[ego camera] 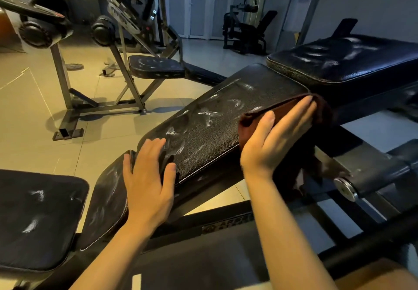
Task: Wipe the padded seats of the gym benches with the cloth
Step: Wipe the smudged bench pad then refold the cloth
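On the near edge of the long tilted pad [226,117], the right hand [271,140] is lying flat with its fingers straight and together, pressing the cloth [282,111] against the pad's right side. The cloth is dark reddish brown and folded, and it is draping over the pad's edge and hanging down below it. The left hand [147,181] is resting open, fingers loosely spread, where the lower end of that pad is meeting the small seat pad [106,203] beneath it.

The padded surface is showing black, pebbled leather with a stitched seam along its edge, and pale smeared streaks are shining across it. A second black pad [38,217] is sitting at the lower left, carrying a few of the same pale marks. Another thick pad [348,61] is lying just beyond the cloth at the upper right, also streaked. Further off, a separate bench [156,65] on a metal frame is standing on the tiled floor [34,99].
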`<state>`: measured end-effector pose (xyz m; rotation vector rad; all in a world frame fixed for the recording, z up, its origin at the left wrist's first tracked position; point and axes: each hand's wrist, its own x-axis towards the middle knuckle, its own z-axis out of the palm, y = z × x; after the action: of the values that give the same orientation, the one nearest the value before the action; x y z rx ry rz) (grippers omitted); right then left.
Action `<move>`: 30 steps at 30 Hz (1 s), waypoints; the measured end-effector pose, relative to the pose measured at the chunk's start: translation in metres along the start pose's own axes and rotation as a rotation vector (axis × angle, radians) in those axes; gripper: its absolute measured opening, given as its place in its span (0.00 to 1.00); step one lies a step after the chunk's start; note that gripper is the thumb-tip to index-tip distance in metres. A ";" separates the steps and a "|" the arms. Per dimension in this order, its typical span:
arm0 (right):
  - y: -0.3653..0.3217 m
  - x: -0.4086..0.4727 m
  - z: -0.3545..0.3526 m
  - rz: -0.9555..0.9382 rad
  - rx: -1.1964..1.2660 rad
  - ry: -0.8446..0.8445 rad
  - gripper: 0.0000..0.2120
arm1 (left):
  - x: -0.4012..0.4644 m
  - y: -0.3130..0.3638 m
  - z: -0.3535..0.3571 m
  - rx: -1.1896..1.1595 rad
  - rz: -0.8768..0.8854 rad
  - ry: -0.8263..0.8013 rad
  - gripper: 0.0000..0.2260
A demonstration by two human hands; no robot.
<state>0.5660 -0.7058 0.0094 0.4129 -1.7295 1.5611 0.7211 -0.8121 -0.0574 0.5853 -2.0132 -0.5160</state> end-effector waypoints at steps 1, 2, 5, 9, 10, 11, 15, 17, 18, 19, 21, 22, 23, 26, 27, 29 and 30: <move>-0.001 -0.014 0.002 -0.014 0.011 -0.015 0.29 | 0.001 -0.001 0.003 0.016 0.004 0.004 0.21; 0.000 -0.028 0.003 -0.028 0.025 -0.045 0.29 | 0.002 -0.001 0.005 0.020 -0.002 0.013 0.21; -0.006 -0.075 0.003 -0.104 -0.013 -0.192 0.29 | 0.004 -0.002 0.007 0.023 -0.002 0.032 0.22; 0.000 -0.102 -0.008 -0.343 -0.118 -0.423 0.27 | 0.003 0.000 0.008 0.044 -0.005 0.047 0.21; -0.002 -0.092 -0.010 -0.333 -0.083 -0.421 0.26 | 0.003 0.000 0.008 0.047 -0.008 0.051 0.21; -0.005 -0.078 -0.010 -0.303 -0.035 -0.381 0.25 | 0.003 0.001 0.007 0.048 -0.010 0.052 0.22; -0.002 0.008 -0.004 -0.271 0.009 -0.086 0.20 | 0.002 0.001 0.006 0.060 0.011 0.056 0.22; 0.000 0.028 -0.009 -0.308 -0.034 0.025 0.19 | 0.002 0.001 0.007 0.063 0.027 0.059 0.22; 0.003 0.036 -0.009 -0.322 -0.033 0.038 0.21 | 0.002 0.002 0.007 0.065 0.028 0.060 0.22; -0.008 0.033 -0.012 -0.348 -0.026 0.028 0.24 | 0.002 0.001 0.008 0.072 0.029 0.063 0.22; 0.024 0.047 -0.001 -0.126 -0.003 -0.029 0.31 | 0.002 0.001 0.009 0.085 0.026 0.071 0.22; 0.052 0.062 0.004 -0.005 0.025 -0.123 0.36 | 0.001 0.001 0.010 0.092 0.027 0.073 0.21; 0.071 0.079 0.004 0.172 0.060 -0.235 0.40 | 0.001 0.001 0.010 0.098 0.028 0.074 0.21; 0.057 0.055 0.009 0.282 0.109 -0.214 0.35 | 0.002 0.002 0.010 0.095 0.032 0.077 0.21; 0.038 0.019 0.009 0.160 0.036 -0.056 0.33 | 0.001 0.002 0.010 0.091 0.035 0.076 0.21; -0.019 -0.042 0.001 -0.015 0.083 0.001 0.33 | 0.001 0.002 0.009 0.090 0.025 0.080 0.21; -0.018 -0.058 0.004 -0.043 0.087 -0.053 0.33 | 0.001 0.002 0.009 0.093 0.020 0.081 0.21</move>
<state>0.6155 -0.7277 -0.0186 0.5364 -1.6857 1.6120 0.7122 -0.8095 -0.0598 0.6321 -1.9722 -0.3825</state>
